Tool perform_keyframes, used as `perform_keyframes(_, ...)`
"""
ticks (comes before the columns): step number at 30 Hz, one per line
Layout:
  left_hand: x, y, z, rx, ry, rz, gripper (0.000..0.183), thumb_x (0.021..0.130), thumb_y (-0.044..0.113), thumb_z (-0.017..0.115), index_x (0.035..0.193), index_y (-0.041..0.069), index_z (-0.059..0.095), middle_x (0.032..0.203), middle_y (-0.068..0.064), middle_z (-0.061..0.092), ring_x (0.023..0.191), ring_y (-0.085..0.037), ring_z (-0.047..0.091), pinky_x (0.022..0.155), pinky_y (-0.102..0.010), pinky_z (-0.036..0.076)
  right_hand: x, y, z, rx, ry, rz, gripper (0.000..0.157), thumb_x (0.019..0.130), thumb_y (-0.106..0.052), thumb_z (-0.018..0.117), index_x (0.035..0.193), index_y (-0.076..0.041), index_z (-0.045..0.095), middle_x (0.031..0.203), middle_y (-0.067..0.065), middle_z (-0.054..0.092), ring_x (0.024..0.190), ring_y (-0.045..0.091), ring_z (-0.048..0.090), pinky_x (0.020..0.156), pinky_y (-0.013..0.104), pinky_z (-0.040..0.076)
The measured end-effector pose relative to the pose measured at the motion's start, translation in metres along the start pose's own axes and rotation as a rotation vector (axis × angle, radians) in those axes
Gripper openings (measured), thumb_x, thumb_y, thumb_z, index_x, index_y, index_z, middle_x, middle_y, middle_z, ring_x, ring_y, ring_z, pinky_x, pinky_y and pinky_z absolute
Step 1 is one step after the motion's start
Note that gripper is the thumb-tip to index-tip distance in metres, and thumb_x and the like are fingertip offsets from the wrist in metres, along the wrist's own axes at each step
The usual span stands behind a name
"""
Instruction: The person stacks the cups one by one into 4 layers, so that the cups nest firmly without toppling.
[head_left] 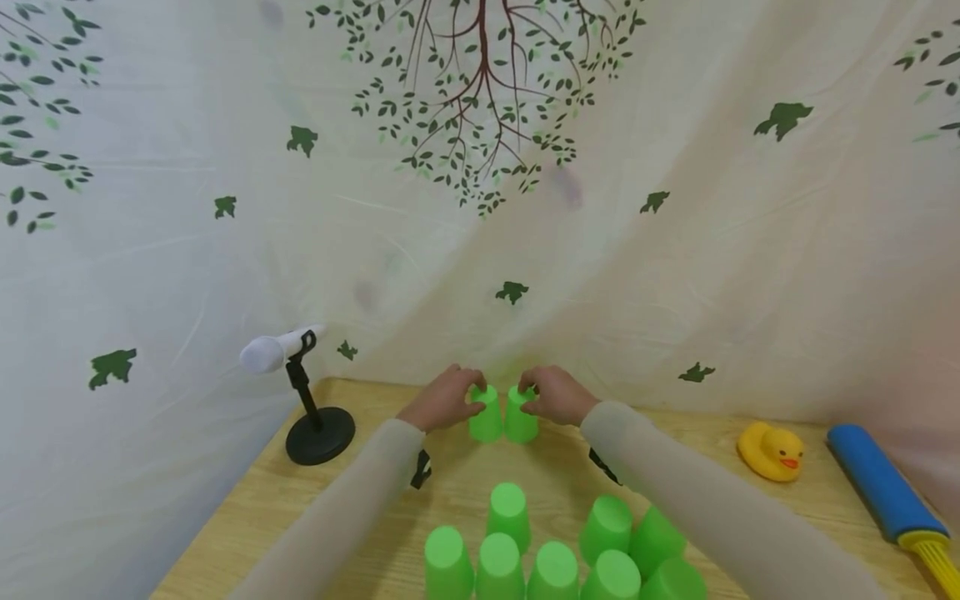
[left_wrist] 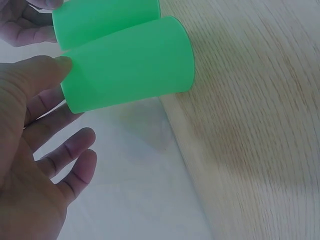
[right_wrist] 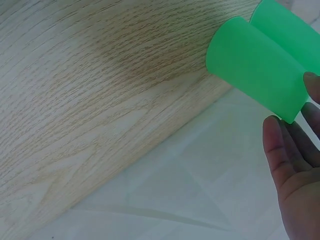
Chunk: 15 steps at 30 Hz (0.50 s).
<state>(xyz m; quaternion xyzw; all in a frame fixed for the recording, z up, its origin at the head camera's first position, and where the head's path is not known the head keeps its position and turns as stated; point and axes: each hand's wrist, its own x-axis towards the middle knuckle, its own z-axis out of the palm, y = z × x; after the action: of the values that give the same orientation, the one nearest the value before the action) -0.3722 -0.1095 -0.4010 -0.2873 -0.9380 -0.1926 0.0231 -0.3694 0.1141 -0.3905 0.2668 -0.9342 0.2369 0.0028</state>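
Note:
Two upside-down green plastic cups stand side by side near the table's back edge. My left hand (head_left: 448, 398) pinches the left cup (head_left: 487, 425) near its closed top, thumb on the near side and fingertips behind. On the right cup (head_left: 522, 427), my right hand (head_left: 560, 395) has a like pinch grip. The left wrist view shows the left cup (left_wrist: 130, 67) close up, its wide rim at the wood and the thumb (left_wrist: 47, 72) on its narrow end. In the right wrist view the right cup (right_wrist: 255, 65) overlaps the other cup (right_wrist: 292, 32).
Several more inverted green cups (head_left: 508, 512) are grouped at the table's front. A white microphone (head_left: 266, 353) on a black stand (head_left: 320, 435) is at left. At right lie a yellow rubber duck (head_left: 770, 451) and a blue-and-yellow tube (head_left: 885, 479). A leaf-printed curtain (head_left: 420, 275) hangs behind.

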Motion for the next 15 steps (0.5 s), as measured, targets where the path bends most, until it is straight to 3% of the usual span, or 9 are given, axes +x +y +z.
perform_keyframes(10,-0.002,0.008,-0.006,0.049,-0.037,-0.027,0.029,0.087,0.021,0.070,0.112,0.010,0.061,0.106,-0.003,0.058,0.089,-0.018,0.049,0.077,-0.034,0.044,-0.004,-0.001,-0.004,0.006,-0.009,-0.019,0.022,0.080,-0.012,0.076,0.097,-0.003,0.065,0.097,0.007,0.065,0.092,0.028,0.061,0.080,0.039,0.049)
perform_keyframes(15,-0.006,0.013,-0.012,0.109,-0.025,0.022,0.033,0.086,0.023,0.070,0.115,0.009,0.061,0.111,-0.004,0.059,0.098,-0.022,0.049,0.084,-0.038,0.043,-0.010,0.001,-0.010,0.004,-0.014,-0.068,0.025,0.082,-0.013,0.075,0.102,-0.003,0.065,0.103,0.009,0.065,0.096,0.032,0.061,0.082,0.041,0.049)
